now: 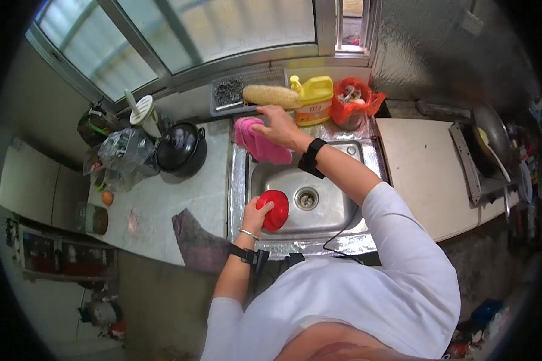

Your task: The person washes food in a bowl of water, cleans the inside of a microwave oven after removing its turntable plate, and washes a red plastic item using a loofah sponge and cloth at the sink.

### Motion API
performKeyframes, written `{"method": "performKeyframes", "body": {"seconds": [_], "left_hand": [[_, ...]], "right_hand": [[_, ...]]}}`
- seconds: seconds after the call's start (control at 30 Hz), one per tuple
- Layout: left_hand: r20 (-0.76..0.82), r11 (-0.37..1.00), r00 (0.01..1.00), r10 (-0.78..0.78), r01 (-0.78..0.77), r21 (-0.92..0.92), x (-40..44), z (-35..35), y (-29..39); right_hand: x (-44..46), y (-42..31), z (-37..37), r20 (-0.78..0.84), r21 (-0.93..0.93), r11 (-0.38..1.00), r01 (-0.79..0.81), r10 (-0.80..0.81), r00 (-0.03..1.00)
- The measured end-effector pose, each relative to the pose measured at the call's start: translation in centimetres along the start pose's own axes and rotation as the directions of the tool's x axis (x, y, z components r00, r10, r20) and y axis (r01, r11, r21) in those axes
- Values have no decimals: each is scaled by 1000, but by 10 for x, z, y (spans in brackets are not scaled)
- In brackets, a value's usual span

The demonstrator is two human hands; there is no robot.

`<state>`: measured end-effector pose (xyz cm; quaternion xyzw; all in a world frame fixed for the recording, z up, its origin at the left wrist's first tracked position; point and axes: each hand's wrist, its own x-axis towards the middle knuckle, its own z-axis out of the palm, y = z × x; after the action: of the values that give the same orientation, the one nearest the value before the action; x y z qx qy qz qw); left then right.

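Note:
My left hand [255, 218] is closed on a shiny red rounded object [274, 212], whose exact kind I cannot make out. It is held over the left side of the steel sink [331, 221]. My right hand [277, 127] reaches over the back left corner of the sink, fingers stretched out and thumb apart, with nothing visible in it. Just beneath and beside it a pink cloth [260, 144] hangs over the sink's edge. Its fingertips are close to a pale loofah [271, 95] lying on a grey plastic basket [215, 102]; whether they touch it I cannot tell.
Behind the sink stand a yellow jug [314, 99] and a red plastic bag [350, 105]. A black lidded pot [179, 147] and clear plastic bags [125, 149] occupy the left counter, with a dark cloth [202, 240] at its front edge. A wok [494, 138] sits at right.

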<state>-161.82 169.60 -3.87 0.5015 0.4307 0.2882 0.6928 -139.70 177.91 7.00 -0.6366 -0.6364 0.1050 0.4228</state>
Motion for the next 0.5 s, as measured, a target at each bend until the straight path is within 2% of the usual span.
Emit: {"method": "performKeyframes", "body": {"seconds": [0.1,0.13,0.17,0.23,0.27,0.3,0.37,0.43,0.5], "left_hand": [[73,999,997,12,-15,45,25,-6,-11],[86,983,995,51,-65,172,34,-9,-17],[87,984,995,41,-55,168,38,-11,-26],[65,901,987,146,-160,403,45,-6,-27],[74,800,964,254,-252,545,53,-10,-38],[62,803,967,248,-241,546,51,-10,-33],[107,694,978,181,-204,690,42,-9,-8],[114,692,978,174,-204,693,38,-15,-1],[183,678,982,52,-170,716,36,-21,11]], "right_hand": [[28,0,-20,-7,-251,967,47,-50,999],[40,6,-20,11,-363,930,63,-63,998],[50,14,-17,18,-364,930,58,-55,998],[68,33,-2,1,-629,746,218,-279,960],[74,39,4,11,-623,749,224,-278,960],[78,38,8,70,-620,764,178,-172,983],[89,43,16,137,-614,778,133,-61,989],[94,49,18,256,-745,618,251,-82,963],[92,42,9,250,-758,615,218,-36,968]]}}
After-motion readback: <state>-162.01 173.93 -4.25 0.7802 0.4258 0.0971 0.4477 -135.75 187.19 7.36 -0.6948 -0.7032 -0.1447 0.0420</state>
